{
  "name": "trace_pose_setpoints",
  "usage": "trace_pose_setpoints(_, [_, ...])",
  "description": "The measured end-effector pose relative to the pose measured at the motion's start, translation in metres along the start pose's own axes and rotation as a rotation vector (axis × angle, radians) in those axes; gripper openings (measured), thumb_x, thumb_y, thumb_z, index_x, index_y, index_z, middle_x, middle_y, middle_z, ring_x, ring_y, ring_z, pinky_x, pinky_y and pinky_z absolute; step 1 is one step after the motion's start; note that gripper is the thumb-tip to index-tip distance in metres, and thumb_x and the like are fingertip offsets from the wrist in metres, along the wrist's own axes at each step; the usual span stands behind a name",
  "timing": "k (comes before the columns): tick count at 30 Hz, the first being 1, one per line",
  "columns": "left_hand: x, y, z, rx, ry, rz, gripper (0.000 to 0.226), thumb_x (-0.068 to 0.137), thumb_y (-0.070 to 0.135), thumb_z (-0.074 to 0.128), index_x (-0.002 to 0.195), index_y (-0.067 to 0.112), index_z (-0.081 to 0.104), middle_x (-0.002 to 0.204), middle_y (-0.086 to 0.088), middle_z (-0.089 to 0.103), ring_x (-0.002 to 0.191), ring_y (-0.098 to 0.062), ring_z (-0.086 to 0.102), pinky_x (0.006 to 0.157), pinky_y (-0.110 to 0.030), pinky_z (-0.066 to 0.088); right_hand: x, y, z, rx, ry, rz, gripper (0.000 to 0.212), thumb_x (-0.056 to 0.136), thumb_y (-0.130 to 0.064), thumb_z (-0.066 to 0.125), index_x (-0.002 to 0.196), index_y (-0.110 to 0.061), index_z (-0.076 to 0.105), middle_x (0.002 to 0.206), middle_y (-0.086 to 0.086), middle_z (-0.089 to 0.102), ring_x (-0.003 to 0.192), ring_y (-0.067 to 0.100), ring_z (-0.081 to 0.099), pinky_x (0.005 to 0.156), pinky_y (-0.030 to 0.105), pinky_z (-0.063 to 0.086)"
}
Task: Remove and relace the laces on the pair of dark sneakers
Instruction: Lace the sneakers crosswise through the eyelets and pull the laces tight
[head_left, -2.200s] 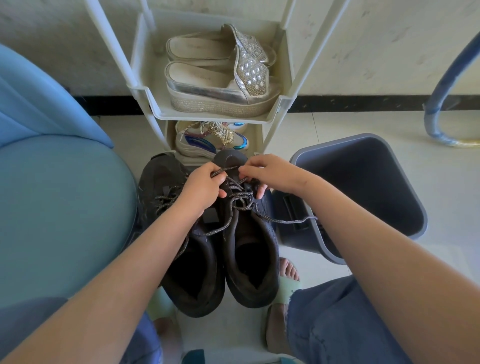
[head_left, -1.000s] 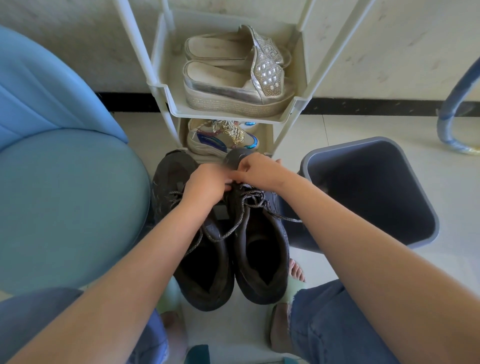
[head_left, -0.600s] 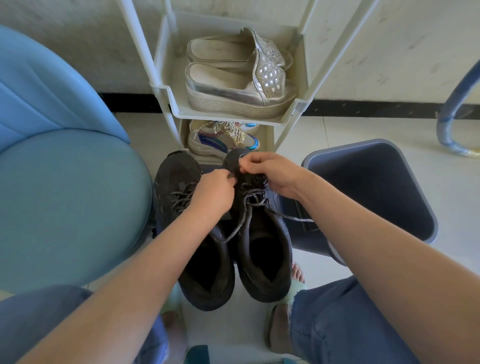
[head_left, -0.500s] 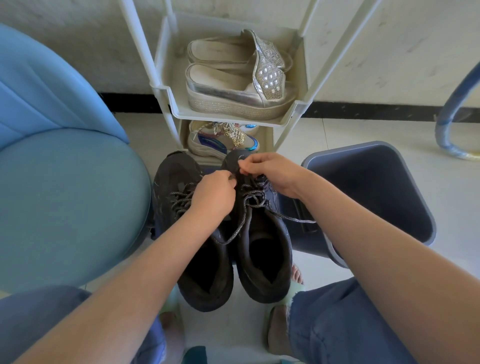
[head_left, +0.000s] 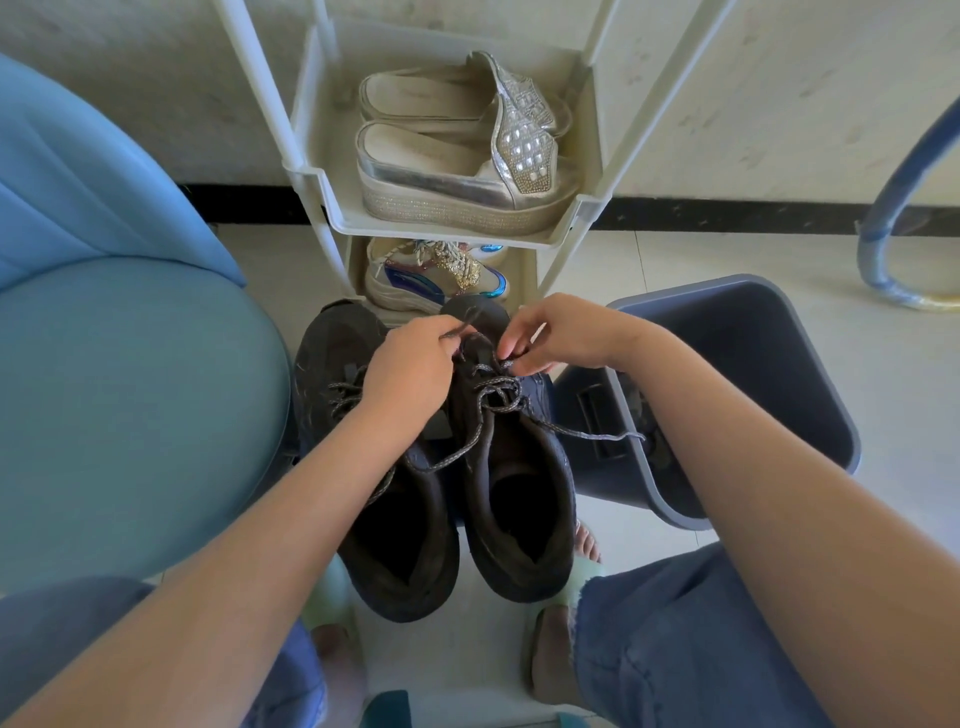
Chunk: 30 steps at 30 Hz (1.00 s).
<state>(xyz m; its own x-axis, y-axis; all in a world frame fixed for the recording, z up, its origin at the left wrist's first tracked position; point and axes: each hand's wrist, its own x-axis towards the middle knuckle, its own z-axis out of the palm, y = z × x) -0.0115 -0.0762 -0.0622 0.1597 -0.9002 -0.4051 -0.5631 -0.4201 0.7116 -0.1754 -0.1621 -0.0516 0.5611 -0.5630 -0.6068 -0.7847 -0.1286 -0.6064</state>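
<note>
Pinching the lace, left hand and right hand, over one dark sneaker.

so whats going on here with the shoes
A seated person is working on the lace of the right-hand dark sneaker. The left hand and right hand each pinch the lace near the toe end. It is loose, with its tails trailing off to both sides. The other sneaker sits alongside, touching it, with a lace showing in it.

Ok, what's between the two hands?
Head view: the toe end of the right dark sneaker; left hand and right hand both pinch its speckled grey lace.
</note>
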Motion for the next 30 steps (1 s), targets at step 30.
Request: trace_pose_setpoints(30, [0.0035,-0.0038,0.0082,0.279,0.049,0.092,0.021,0.097,0.016,0.048,0.092,0.013,0.068,0.084,-0.009,0.069,0.082,-0.027,0.066,0.073,-0.045,0.055,0.0042,0.0023,0.006,-0.024,0.068,-0.023,0.014,0.089,-0.017,0.065,0.101,-0.011,0.065,0.088,-0.003,0.064,0.07,0.003,0.06,0.068,0.011,0.043])
